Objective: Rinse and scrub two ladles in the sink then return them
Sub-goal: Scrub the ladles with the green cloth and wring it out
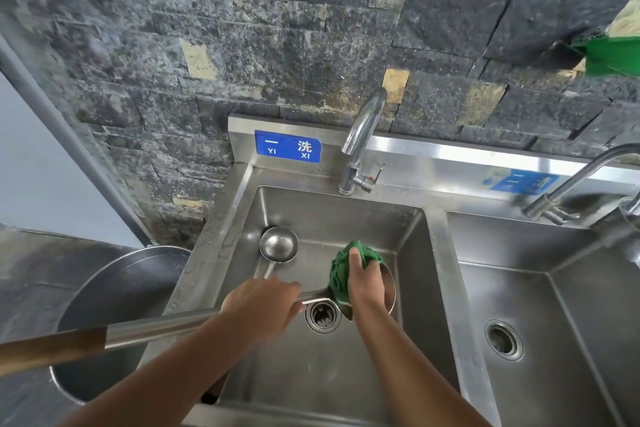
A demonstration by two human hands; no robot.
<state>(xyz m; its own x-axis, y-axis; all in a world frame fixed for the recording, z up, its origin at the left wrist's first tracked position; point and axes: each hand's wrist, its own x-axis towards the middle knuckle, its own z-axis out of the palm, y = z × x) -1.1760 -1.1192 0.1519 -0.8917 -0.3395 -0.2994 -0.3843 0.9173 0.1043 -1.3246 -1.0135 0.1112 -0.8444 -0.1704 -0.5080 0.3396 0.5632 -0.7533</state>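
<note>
My left hand [263,305] grips the long steel handle [156,326] of a ladle with a wooden end, held across the left steel sink basin [412,253]. That ladle's bowl [389,291] sits over the drain [323,315], mostly hidden by my right hand [365,279]. With that hand I press a green scrubbing cloth [341,270] into the bowl. A second steel ladle [278,243] lies bowl-up in the basin's back left, its handle running under my left hand.
A tap [362,135] stands behind the left basin, with no water visible from its spout. A second basin [540,305] with its own tap [571,184] lies to the right. A large metal pot [114,291] sits on the counter at left. The stone wall is behind.
</note>
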